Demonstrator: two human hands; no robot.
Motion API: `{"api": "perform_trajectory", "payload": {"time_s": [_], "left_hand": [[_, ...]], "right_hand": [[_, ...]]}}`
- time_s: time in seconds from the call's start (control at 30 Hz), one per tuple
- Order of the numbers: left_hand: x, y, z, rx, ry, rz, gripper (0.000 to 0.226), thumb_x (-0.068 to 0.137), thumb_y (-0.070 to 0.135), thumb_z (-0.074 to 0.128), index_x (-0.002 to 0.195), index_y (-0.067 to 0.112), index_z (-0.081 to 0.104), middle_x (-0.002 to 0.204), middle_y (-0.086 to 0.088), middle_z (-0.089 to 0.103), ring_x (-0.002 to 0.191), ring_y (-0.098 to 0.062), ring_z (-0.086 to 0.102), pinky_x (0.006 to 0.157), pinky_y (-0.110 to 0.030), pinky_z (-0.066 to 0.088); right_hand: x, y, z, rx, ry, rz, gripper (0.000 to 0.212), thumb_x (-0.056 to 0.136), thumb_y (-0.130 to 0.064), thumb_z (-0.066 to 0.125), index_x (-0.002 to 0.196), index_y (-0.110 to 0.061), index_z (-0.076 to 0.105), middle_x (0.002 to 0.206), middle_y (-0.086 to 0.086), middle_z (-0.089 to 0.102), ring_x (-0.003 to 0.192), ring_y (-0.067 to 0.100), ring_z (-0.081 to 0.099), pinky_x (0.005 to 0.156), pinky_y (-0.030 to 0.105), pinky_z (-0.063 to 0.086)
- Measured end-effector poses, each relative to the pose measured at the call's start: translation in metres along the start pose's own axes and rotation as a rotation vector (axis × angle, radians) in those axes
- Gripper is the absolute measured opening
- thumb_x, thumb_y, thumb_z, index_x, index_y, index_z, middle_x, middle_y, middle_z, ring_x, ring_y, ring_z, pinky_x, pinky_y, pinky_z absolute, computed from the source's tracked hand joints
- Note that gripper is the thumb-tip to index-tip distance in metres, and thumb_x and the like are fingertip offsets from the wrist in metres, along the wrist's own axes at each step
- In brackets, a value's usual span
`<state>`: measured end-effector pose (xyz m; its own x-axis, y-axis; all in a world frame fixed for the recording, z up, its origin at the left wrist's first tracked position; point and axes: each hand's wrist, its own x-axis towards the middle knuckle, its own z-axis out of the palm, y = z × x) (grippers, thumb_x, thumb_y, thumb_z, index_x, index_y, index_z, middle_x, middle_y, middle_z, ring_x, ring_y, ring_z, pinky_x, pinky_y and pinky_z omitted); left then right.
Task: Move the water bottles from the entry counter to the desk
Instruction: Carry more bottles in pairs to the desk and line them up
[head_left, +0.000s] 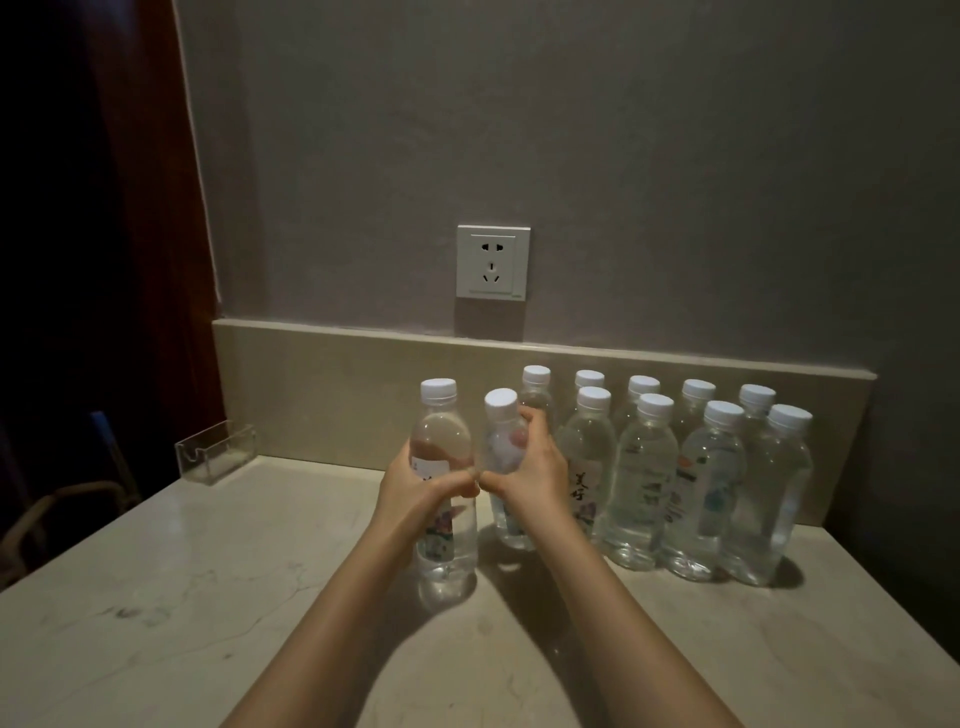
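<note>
Several clear water bottles with white caps stand in two rows (644, 478) on the pale marble counter (208, 597), against its low backsplash. My left hand (410, 488) grips one bottle (441, 452) by its middle, at the left end of the group. My right hand (535, 462) grips the bottle beside it (503, 441), fingers wrapped round its upper body. The two hands touch at the thumbs. Whether either bottle is lifted off the counter I cannot tell.
A clear plastic card holder (215, 449) sits at the back left of the counter. A white wall socket (493, 261) is above the backsplash. To the left, beyond the counter edge, are a dark doorway and a chair back (62, 499).
</note>
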<state>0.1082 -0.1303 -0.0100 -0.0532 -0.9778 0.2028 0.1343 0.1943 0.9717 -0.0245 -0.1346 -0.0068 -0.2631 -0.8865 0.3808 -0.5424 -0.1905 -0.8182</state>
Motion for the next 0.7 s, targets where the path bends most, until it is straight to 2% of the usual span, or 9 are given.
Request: {"api": "perform_trajectory", "payload": {"time_s": [0.07,0.13,0.27,0.33,0.4,0.5,0.57,0.63,0.7], "left_hand": [[-0.003,0.002,-0.002,0.014,-0.01,0.013,0.052,0.036,0.023,0.072,0.085,0.012,0.059,0.057,0.009,0.065,0.052,-0.003,0.061,0.05,-0.026,0.05],[-0.007,0.003,-0.003,0.023,-0.019,0.011,0.054,0.034,0.027,0.073,0.084,0.014,0.059,0.059,0.008,0.066,0.055,-0.005,0.063,0.053,-0.029,0.052],[-0.013,0.007,0.0,0.027,-0.045,0.023,0.056,0.035,0.025,0.074,0.088,0.014,0.059,0.076,-0.003,0.066,0.075,-0.022,0.066,0.074,-0.046,0.058],[-0.018,0.011,0.003,0.014,-0.065,0.036,0.053,0.038,0.021,0.074,0.088,0.015,0.059,0.08,-0.006,0.066,0.08,-0.026,0.066,0.079,-0.052,0.057],[-0.023,0.015,0.007,0.008,-0.087,0.044,0.047,0.044,0.015,0.073,0.088,0.016,0.058,0.084,-0.008,0.066,0.086,-0.03,0.067,0.081,-0.055,0.055],[-0.032,0.024,0.017,-0.013,-0.141,0.063,0.043,0.051,0.011,0.072,0.091,0.012,0.056,0.092,-0.013,0.065,0.094,-0.034,0.066,0.081,-0.051,0.056],[-0.04,0.031,0.028,-0.041,-0.188,0.072,0.045,0.052,0.01,0.073,0.093,0.008,0.054,0.091,-0.012,0.065,0.09,-0.03,0.068,0.073,-0.043,0.059],[-0.048,0.038,0.044,-0.043,-0.236,0.092,0.048,0.053,0.01,0.074,0.097,0.007,0.053,0.095,-0.012,0.065,0.088,-0.026,0.069,0.069,-0.038,0.059],[-0.057,0.045,0.064,-0.024,-0.275,0.115,0.05,0.053,0.013,0.075,0.098,0.008,0.054,0.101,-0.015,0.064,0.094,-0.029,0.067,0.075,-0.044,0.059]], "right_hand": [[-0.007,0.013,0.003,0.035,-0.031,0.049,0.066,0.061,-0.014,0.081,0.115,-0.022,0.044,0.109,0.002,0.057,0.099,0.021,0.058,0.082,0.033,0.05],[-0.012,0.019,0.004,0.034,-0.037,0.052,0.06,0.063,-0.017,0.081,0.112,-0.016,0.047,0.108,0.006,0.06,0.1,0.024,0.06,0.085,0.038,0.051],[-0.02,0.019,0.0,0.041,-0.04,0.018,0.058,0.064,-0.017,0.082,0.112,-0.014,0.048,0.106,0.003,0.06,0.097,0.018,0.058,0.08,0.029,0.049],[-0.027,0.017,-0.005,0.076,-0.012,0.005,0.056,0.064,-0.019,0.082,0.109,-0.015,0.048,0.103,0.002,0.059,0.095,0.017,0.057,0.075,0.025,0.048],[-0.035,0.013,-0.013,0.133,0.017,0.004,0.054,0.064,-0.023,0.082,0.104,-0.018,0.046,0.101,0.002,0.06,0.095,0.019,0.059,0.075,0.028,0.05],[-0.046,0.002,-0.033,0.204,0.083,0.004,0.058,0.062,-0.031,0.083,0.105,-0.021,0.045,0.102,0.003,0.062,0.094,0.018,0.061,0.077,0.032,0.053],[-0.053,-0.006,-0.052,0.254,0.124,0.018,0.063,0.063,-0.031,0.082,0.114,-0.019,0.047,0.103,0.001,0.063,0.094,0.017,0.062,0.077,0.03,0.054],[-0.061,-0.012,-0.076,0.317,0.139,0.017,0.063,0.064,-0.03,0.08,0.117,-0.018,0.048,0.105,0.003,0.063,0.095,0.019,0.063,0.081,0.038,0.056],[-0.073,-0.016,-0.105,0.344,0.161,-0.006,0.056,0.065,-0.028,0.078,0.112,-0.019,0.05,0.101,0.004,0.064,0.092,0.021,0.064,0.08,0.043,0.057]]}}
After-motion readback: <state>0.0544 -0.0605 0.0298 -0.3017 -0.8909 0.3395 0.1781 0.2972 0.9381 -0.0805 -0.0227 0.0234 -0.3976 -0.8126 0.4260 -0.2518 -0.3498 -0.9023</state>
